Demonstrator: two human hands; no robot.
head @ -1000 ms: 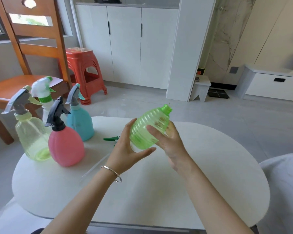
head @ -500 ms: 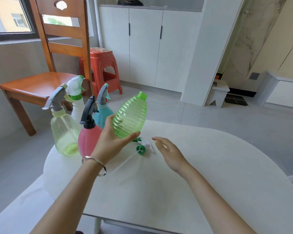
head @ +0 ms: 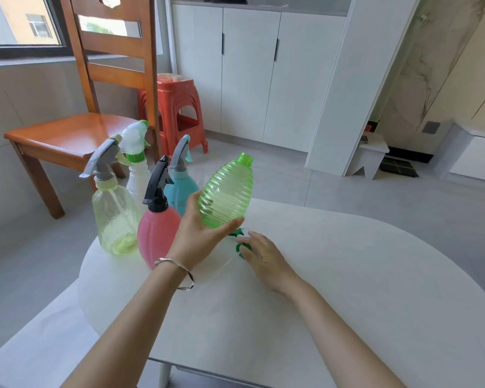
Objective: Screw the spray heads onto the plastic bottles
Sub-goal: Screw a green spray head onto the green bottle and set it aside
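While the fingers (head: 192,200) and thumb of the left hand (head: 199,239) curled round the lower body of the ribbed green bottle (head: 226,194), they held it clear of the white table (head: 347,275), its open neck tilted toward one o'clock. The right hand (head: 263,256) lay at five o'clock of the bottle, its fingers laid over the green spray head (head: 238,249) that rested on the tabletop. Whether they had closed on the head could not be told. A silver bracelet (head: 177,266) circled the left wrist. At nine to ten o'clock of the held bottle stood four capped sprayers, close together: a pink bottle (head: 157,236) nearest, a blue bottle (head: 179,191) behind it, a pale yellow bottle (head: 115,217) and a white bottle (head: 136,175). Beyond them, at eleven o'clock, were a wooden chair (head: 67,135) and a red stool (head: 177,107).
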